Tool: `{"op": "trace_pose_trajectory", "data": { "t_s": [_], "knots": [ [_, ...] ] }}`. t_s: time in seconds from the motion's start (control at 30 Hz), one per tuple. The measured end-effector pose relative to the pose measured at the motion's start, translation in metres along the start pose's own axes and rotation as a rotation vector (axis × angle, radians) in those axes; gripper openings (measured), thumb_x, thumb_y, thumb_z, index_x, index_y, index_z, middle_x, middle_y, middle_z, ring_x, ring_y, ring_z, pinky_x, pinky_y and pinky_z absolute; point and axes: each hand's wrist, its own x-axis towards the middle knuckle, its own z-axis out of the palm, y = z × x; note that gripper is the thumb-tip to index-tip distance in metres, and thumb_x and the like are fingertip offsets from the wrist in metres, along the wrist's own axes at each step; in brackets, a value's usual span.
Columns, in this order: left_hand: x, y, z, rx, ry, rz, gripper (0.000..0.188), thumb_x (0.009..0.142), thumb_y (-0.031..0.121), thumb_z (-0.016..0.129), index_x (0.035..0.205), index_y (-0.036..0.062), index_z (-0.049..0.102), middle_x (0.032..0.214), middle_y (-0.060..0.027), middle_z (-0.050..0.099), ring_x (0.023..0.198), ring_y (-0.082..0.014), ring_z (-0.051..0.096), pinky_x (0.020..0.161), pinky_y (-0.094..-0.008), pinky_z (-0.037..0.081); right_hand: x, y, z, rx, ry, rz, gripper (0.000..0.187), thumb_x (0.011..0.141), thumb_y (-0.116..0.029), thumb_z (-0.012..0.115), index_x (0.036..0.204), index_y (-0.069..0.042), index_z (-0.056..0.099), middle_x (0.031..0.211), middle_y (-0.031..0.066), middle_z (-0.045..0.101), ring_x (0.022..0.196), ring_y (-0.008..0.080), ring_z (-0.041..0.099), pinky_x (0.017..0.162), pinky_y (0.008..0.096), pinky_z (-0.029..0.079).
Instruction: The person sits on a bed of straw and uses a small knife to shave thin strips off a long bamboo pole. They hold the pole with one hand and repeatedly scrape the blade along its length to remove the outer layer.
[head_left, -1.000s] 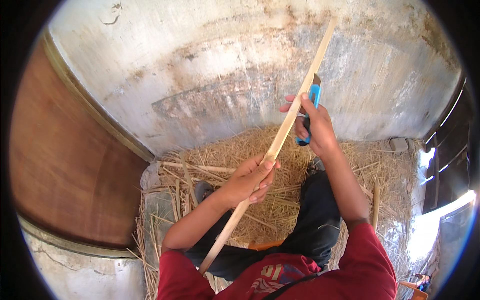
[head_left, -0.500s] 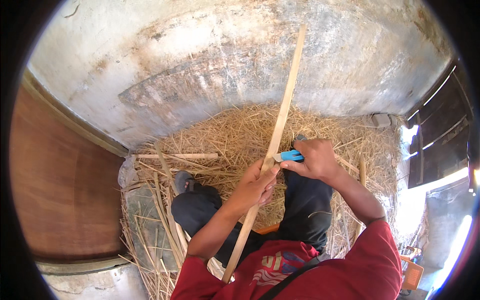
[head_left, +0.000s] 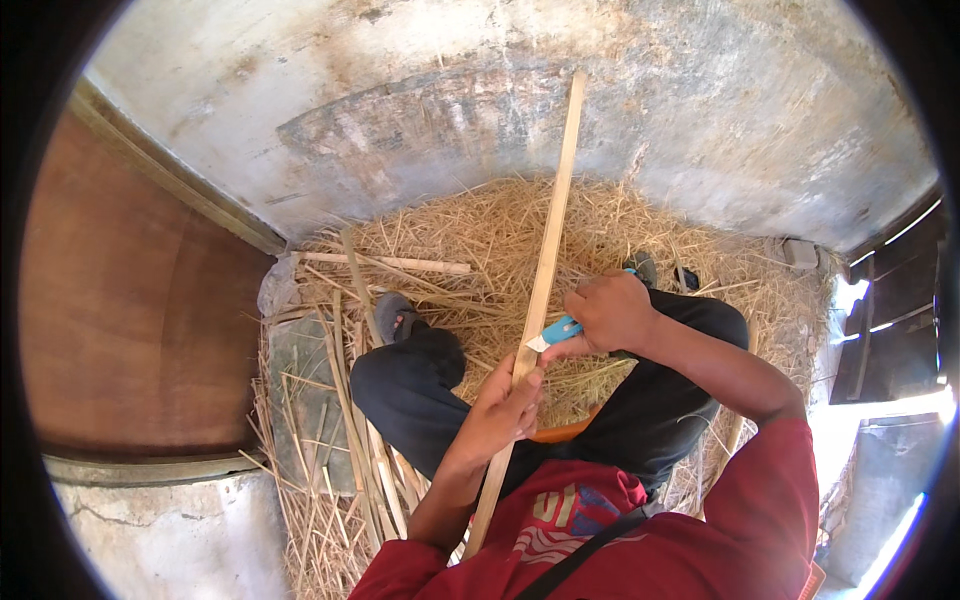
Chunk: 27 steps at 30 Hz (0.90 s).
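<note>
A long, flat pale strip, which looks like split bamboo [head_left: 556,215], slants up from my lap toward the wall. My left hand [head_left: 497,408] is wrapped round its lower part, the thumb lying along it. In my right hand [head_left: 610,315] is a utility knife with a blue handle [head_left: 561,330], gripped in a closed fist. Its short blade meets the strip's right edge just above my left hand. The right fingers hide the rest of the handle.
Dry straw-like shavings [head_left: 480,225] cover the floor round my feet. More strips [head_left: 345,395] lie at my left by a grey slab [head_left: 300,400]. A stained wall [head_left: 450,110] rises ahead, a brown wooden panel [head_left: 150,300] stands left, and a small block [head_left: 800,254] sits far right.
The knife has moved a little down and left in the picture with my right hand. My right knee has swung outward to the right. The whole view has shifted slightly.
</note>
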Motion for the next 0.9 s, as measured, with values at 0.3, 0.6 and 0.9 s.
{"op": "trace_pose_trajectory", "data": {
  "t_s": [0.3, 0.6, 0.9],
  "knots": [
    [-0.011, 0.009, 0.013, -0.018, 0.001, 0.073, 0.021, 0.1, 0.024, 0.048, 0.115, 0.0088, 0.045, 0.067, 0.0033, 0.037, 0.044, -0.0036, 0.03, 0.042, -0.0201, 0.029, 0.009, 0.007, -0.001, -0.067, 0.293, -0.097, 0.069, 0.061, -0.078, 0.062, 0.056, -0.012, 0.044, 0.05, 0.0023, 0.042, 0.043, 0.0213, 0.049, 0.042, 0.0327, 0.036],
    [-0.025, 0.003, 0.017, -0.064, 0.003, 0.072, 0.02, 0.1, 0.022, 0.048, 0.114, 0.0084, 0.045, 0.067, 0.0024, 0.037, 0.043, -0.0037, 0.029, 0.04, -0.0197, 0.027, 0.011, 0.027, 0.001, -0.101, 0.279, 0.009, 0.069, 0.063, -0.079, 0.059, 0.056, -0.012, 0.044, 0.05, 0.0033, 0.043, 0.043, 0.0231, 0.05, 0.042, 0.0355, 0.037],
    [-0.04, -0.004, 0.019, -0.068, -0.058, 0.074, 0.02, 0.1, 0.021, 0.049, 0.114, 0.0084, 0.045, 0.067, 0.0034, 0.036, 0.045, -0.0039, 0.029, 0.041, -0.0198, 0.026, 0.018, 0.046, -0.007, -0.149, 0.402, -0.089, 0.072, 0.065, -0.082, 0.055, 0.053, -0.011, 0.047, 0.046, 0.004, 0.044, 0.039, 0.0229, 0.049, 0.039, 0.0352, 0.039]
  ]
}}
